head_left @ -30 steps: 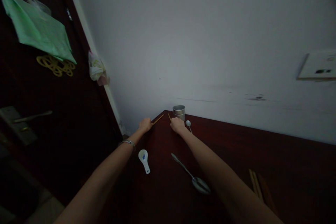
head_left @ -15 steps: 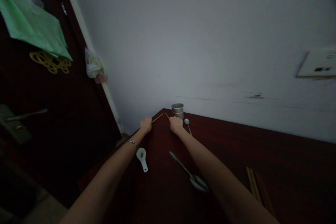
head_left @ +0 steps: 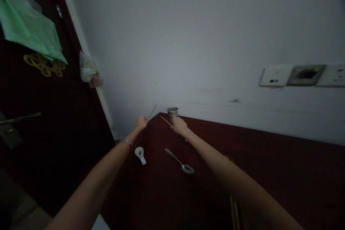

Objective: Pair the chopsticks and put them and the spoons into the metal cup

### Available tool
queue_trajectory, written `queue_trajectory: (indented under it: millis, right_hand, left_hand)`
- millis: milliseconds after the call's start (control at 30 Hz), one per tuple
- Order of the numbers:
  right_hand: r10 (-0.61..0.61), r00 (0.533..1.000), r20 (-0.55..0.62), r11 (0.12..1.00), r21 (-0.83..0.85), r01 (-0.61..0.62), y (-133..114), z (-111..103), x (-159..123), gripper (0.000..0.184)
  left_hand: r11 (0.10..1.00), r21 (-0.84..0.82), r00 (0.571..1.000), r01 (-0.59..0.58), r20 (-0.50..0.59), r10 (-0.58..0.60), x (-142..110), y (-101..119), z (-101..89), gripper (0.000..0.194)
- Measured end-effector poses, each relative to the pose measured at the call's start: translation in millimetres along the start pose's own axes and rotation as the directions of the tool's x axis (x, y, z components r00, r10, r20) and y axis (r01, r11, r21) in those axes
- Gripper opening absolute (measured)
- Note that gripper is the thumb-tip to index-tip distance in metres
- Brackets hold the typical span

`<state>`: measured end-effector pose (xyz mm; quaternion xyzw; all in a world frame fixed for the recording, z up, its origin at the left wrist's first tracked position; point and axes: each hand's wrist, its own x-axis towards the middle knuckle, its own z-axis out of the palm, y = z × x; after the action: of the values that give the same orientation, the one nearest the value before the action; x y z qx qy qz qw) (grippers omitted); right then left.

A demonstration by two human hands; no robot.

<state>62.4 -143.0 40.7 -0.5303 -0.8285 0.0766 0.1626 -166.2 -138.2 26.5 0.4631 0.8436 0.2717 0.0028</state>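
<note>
My left hand (head_left: pixel 141 122) is closed around a thin wooden chopstick (head_left: pixel 151 112), which slants up and to the right past the table's corner. In my right hand (head_left: pixel 179 125), also closed, another chopstick (head_left: pixel 166 120) points up and to the left. The two tips stand apart. Directly behind my right hand is a small metal cup (head_left: pixel 172 110), its lower part partly hidden. A white ceramic soup spoon (head_left: pixel 139 153) lies near my left wrist, and a metal spoon (head_left: pixel 176 159) rests between my forearms. Most of a smaller spoon is covered by my right hand and wrist.
The dark red table (head_left: pixel 159 190) meets a pale wall (head_left: pixel 188 43). More chopsticks (head_left: pixel 234 212) lie beside my right forearm. At left is a dark door (head_left: pixel 61 107) with a green cloth (head_left: pixel 32 25). Wall sockets (head_left: pixel 276 76) sit at right.
The view has swung right. The chopstick in my left hand now tilts up more steeply, its tip farther from the other one. My right hand now overlaps the cup and covers most of the small spoon.
</note>
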Motion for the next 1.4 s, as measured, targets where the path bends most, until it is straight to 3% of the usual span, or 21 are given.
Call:
queue_trajectory:
  millis: [167,300,467,600,667,733,867,967,1067,1233,1400]
  right_hand:
    - [0.014,0.999,-0.037,0.997,0.078,-0.011,23,-30,-33,0.026]
    - [0.043,0.998,-0.052,0.988,0.153,-0.035,49,-52,-63,0.021]
    - [0.108,0.990,-0.087,0.956,0.283,-0.080,88,-78,-103,0.017]
    - [0.209,0.969,-0.133,0.845,0.523,-0.110,117,-93,-134,0.014]
    - [0.252,0.957,-0.142,0.751,0.653,-0.101,128,-100,-149,0.013]
    - [0.293,0.945,-0.146,0.656,0.749,-0.088,136,-105,-164,0.012]
    - [0.370,0.916,-0.156,0.501,0.864,-0.055,150,-107,-192,0.013]
    - [0.453,0.871,-0.189,0.419,0.908,-0.021,160,-98,-210,0.017]
    - [0.529,0.819,-0.220,0.374,0.928,0.008,171,-83,-226,0.020]
    - [0.616,0.749,-0.245,0.328,0.944,0.039,183,-58,-244,0.019]
    - [0.626,0.750,-0.213,0.312,0.950,0.009,181,-49,-247,0.016]
  left_hand:
    - [0.926,-0.378,0.997,0.008,-0.066,-0.036,-11,37,-13.4,0.023]
    - [0.775,-0.630,0.997,-0.046,-0.078,-0.004,-26,78,-24.4,0.033]
    - [0.595,-0.798,0.995,-0.096,-0.058,0.081,-52,133,-32.0,0.033]
    - [0.365,-0.931,0.989,-0.014,0.042,0.144,-84,174,-30.7,0.032]
    - [0.318,-0.945,0.970,0.074,0.142,0.197,-105,191,-28.0,0.032]
    - [0.306,-0.938,0.926,0.165,0.254,0.279,-127,204,-22.6,0.030]
    - [0.234,-0.910,0.794,0.343,0.414,0.445,-174,218,0.5,0.018]
    - [0.170,-0.853,0.695,0.494,0.504,0.513,-205,221,25.6,0.009]
    - [0.201,-0.819,0.617,0.538,0.545,0.568,-227,219,48.4,0.010]
    - [0.307,-0.770,0.535,0.560,0.618,0.575,-252,215,64.7,0.013]
    - [0.356,-0.736,0.495,0.575,0.660,0.565,-268,211,65.8,0.015]
